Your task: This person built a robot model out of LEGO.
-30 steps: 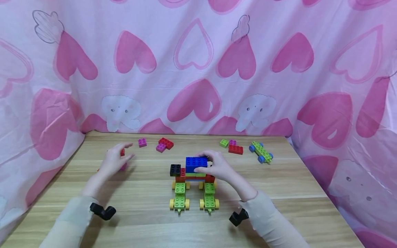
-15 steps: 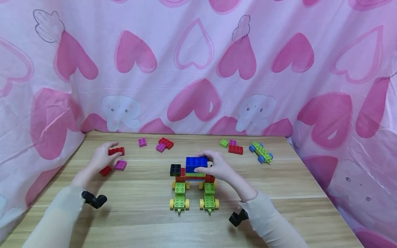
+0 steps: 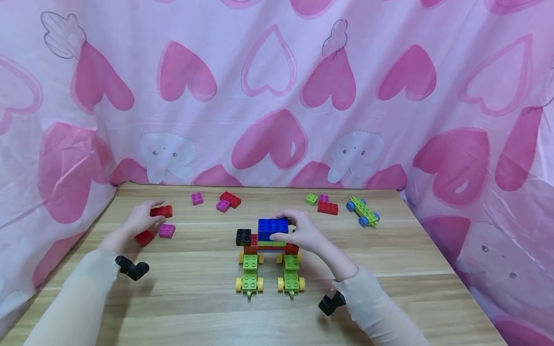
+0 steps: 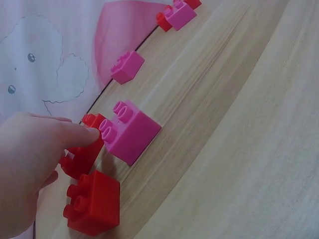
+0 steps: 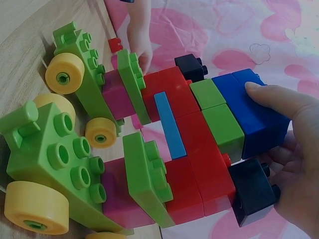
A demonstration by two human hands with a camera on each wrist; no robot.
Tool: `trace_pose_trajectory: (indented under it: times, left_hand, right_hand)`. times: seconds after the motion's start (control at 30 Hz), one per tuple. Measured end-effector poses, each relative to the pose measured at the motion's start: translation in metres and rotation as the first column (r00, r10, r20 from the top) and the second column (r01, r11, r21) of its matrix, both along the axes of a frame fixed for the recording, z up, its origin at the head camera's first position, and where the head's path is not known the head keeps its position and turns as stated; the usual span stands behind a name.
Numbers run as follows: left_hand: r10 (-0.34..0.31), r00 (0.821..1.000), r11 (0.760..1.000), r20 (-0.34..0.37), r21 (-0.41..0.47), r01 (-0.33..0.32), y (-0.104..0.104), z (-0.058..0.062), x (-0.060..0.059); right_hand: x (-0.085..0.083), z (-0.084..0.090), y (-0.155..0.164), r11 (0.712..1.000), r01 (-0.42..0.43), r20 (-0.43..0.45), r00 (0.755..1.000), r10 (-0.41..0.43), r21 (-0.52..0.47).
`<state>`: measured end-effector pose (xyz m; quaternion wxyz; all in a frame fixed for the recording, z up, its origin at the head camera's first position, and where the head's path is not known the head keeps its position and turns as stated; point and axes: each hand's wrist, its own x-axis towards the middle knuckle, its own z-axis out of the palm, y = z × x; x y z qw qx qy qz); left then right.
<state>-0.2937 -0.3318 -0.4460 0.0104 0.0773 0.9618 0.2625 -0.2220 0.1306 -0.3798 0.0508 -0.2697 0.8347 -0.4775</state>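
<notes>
Right hand (image 3: 303, 233) is gripping the blue brick (image 3: 273, 227) on top of the block car (image 3: 268, 257), mid-frame on the bench (image 3: 389, 288). Left hand (image 3: 137, 221), over at left, has its fingers curled on a red brick (image 3: 161, 211), pink brick (image 3: 166, 230) just beside it.

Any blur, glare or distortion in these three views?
Head view: sharp, evenly lit, soft shadows under the arms, no glare. Left wrist view: left hand close and slightly soft, bricks sharp. Right wrist view: dimmer, green wheeled base looms large with wide-angle stretch.
</notes>
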Motion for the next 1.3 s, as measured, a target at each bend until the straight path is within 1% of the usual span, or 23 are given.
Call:
trace_pose_trajectory:
  times: [0.17, 0.33, 0.5, 0.73, 0.87, 1.03, 1.13, 1.23, 1.3]
  left_hand:
    - [-0.025, 1.0, 1.0, 0.001, 0.001, 0.025, -0.004, -0.004, -0.002]
    - [-0.047, 0.999, 0.999, 0.012, -0.026, 0.047, -0.007, -0.008, -0.003]
    - [-0.043, 0.999, 0.998, 0.023, -0.052, 0.044, -0.008, -0.009, -0.004]
    - [-0.04, 0.999, 0.997, -0.016, -0.067, 0.039, -0.006, -0.012, -0.002]
    - [-0.028, 0.999, 0.998, -0.017, -0.059, 0.027, -0.006, -0.013, -0.002]
    - [0.002, 1.0, 1.0, 0.019, -0.029, -0.001, -0.008, -0.007, -0.002]
    - [0.024, 0.998, 1.0, 0.055, -0.006, -0.024, -0.006, -0.001, -0.002]
    - [0.042, 0.995, 0.999, 0.095, 0.018, -0.044, 0.0, 0.008, -0.001]
    - [0.046, 0.994, 0.998, 0.103, 0.031, -0.049, 0.005, 0.013, 0.0]
  right_hand:
    - [0.0, 0.0, -0.001, 1.0, 0.002, 0.004, 1.0, -0.002, 0.005]
    - [0.0, 0.0, -0.001, 1.0, 0.001, 0.007, 1.0, -0.001, 0.008]
    - [0.0, 0.0, -0.001, 1.0, -0.003, 0.008, 1.0, 0.003, -0.003]
    - [0.001, 0.0, -0.001, 1.0, -0.004, 0.012, 1.0, 0.004, -0.007]
    - [0.001, 0.001, -0.002, 1.0, 0.001, 0.013, 1.0, -0.001, 0.003]
    - [0.001, 0.001, -0.001, 1.0, -0.004, 0.016, 1.0, 0.004, -0.007]
    - [0.001, 0.0, -0.001, 1.0, -0.003, 0.011, 1.0, 0.004, -0.008]
    - [0.001, 0.0, -0.001, 1.0, 0.001, 0.006, 1.0, -0.001, -0.003]
    - [0.001, 0.0, -0.001, 1.0, 0.003, 0.006, 1.0, -0.003, 0.002]
